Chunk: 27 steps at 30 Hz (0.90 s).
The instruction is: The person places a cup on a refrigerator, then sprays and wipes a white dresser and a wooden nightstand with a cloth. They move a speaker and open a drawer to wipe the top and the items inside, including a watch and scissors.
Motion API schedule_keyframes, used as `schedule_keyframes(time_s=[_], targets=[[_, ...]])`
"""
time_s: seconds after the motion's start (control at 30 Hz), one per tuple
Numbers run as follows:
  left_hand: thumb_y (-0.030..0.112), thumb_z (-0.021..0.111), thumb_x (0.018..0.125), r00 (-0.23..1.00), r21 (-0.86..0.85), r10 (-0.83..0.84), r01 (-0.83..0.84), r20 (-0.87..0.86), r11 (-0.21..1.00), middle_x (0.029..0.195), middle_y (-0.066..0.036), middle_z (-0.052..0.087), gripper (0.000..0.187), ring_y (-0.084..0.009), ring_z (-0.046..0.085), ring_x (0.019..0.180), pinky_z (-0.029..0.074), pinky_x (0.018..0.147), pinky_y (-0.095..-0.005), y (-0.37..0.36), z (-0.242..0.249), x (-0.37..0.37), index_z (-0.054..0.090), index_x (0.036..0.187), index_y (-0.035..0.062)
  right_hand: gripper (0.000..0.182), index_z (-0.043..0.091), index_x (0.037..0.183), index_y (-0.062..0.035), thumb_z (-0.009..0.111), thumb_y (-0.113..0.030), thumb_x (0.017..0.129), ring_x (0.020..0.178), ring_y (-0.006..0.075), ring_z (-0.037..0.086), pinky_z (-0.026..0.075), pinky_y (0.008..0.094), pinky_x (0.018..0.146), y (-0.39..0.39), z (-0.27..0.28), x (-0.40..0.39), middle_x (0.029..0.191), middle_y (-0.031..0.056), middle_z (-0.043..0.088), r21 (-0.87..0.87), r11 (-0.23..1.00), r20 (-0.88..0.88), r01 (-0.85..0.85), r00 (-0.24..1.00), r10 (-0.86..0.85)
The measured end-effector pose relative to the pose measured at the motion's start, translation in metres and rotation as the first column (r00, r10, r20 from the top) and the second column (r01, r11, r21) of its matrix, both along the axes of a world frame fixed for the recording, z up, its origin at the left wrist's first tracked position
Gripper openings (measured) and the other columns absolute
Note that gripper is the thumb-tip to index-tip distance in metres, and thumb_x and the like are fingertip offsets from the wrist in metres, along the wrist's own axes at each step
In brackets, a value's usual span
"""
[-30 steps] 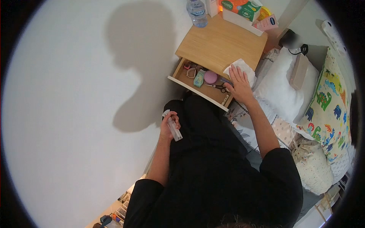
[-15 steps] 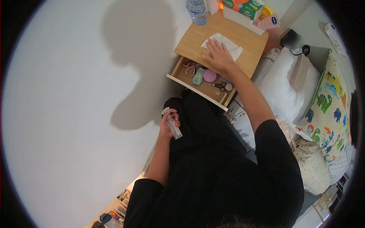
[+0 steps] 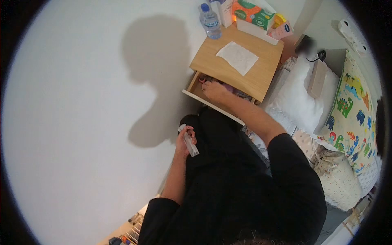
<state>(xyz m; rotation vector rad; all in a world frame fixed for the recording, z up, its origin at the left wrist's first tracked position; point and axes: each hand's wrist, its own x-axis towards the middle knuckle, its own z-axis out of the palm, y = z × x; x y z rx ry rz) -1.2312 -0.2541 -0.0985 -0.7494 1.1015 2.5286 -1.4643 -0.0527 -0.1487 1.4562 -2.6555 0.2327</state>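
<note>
My left hand [image 3: 185,140] is closed around a small clear spray bottle [image 3: 191,145] with a white top, held by my thigh. My right hand [image 3: 215,91] reaches into the left part of the open drawer [image 3: 212,107], fingers curled down. Whatever is between those fingers is hidden. Behind the hand, part of a pink item [image 3: 227,87] and other small things show; the arm covers most of the drawer's contents. On the wooden top [image 3: 267,61] of the bedside cabinet a white cloth or tissue [image 3: 238,58] lies spread out, untouched.
A water bottle [image 3: 210,22], a tissue pack [image 3: 253,15] and a pink tube [image 3: 281,30] stand along the cabinet's back edge. The wall [image 3: 81,122] is on the left. To the right are a white pillow [image 3: 298,94] and a dinosaur-print pillow [image 3: 349,110].
My right hand has left the white cloth on the cabinet top and moved down and left into the drawer. My left hand still holds the spray bottle. The view has shifted slightly.
</note>
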Motion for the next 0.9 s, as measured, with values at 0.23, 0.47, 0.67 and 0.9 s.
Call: schedule_keyframes(time_s=[0.23,0.47,0.67,0.9], targets=[[0.038,0.056,0.099,0.999,-0.021,0.029,-0.028,0.033,0.999,0.069,-0.004,0.058,0.027,-0.0166,0.051,0.048,0.041,0.048,-0.0304,-0.001,-0.001,0.001,0.061,0.099,0.0116,0.022,0.069,0.093,-0.0017,0.055,-0.017,0.087,0.103,0.0289,0.065,0.056,0.0416,0.081,-0.05,-0.048,0.001,0.104,0.0172,0.069,0.009,0.9,0.072,0.436,0.897,-0.435],[0.037,0.057,0.097,0.999,-0.022,0.02,-0.019,0.035,1.0,0.071,-0.005,0.058,0.027,-0.0167,0.051,0.049,0.041,0.049,-0.0309,-0.002,0.0,0.001,0.061,0.098,0.0105,0.012,0.066,0.096,-0.0017,0.059,-0.007,0.087,0.091,0.0257,0.068,0.057,0.039,0.077,-0.036,-0.015,-0.005,0.093,0.0159,0.07,-0.195,0.928,0.226,0.316,0.936,-0.271],[0.037,0.057,0.097,0.998,0.001,0.034,-0.034,0.044,0.999,0.071,-0.005,0.058,0.027,-0.0165,0.051,0.051,0.042,0.05,-0.0309,0.0,0.002,-0.001,0.062,0.098,0.0103,0.003,0.062,0.095,-0.0043,0.063,-0.007,0.096,0.089,0.0195,0.069,0.057,0.0351,0.079,0.012,0.089,0.013,0.093,0.0101,0.068,-0.381,0.244,0.876,0.892,0.265,0.402],[0.037,0.056,0.098,1.0,-0.034,0.006,-0.005,0.031,0.999,0.069,-0.004,0.056,0.026,-0.0147,0.05,0.049,0.041,0.048,-0.0291,0.004,0.008,-0.002,0.061,0.098,0.0113,0.008,0.058,0.107,-0.0074,0.059,-0.01,0.099,0.087,0.0196,0.068,0.057,0.0331,0.078,0.078,0.181,0.059,0.096,0.0064,0.065,-0.37,-0.054,0.396,0.927,0.21,0.894]])
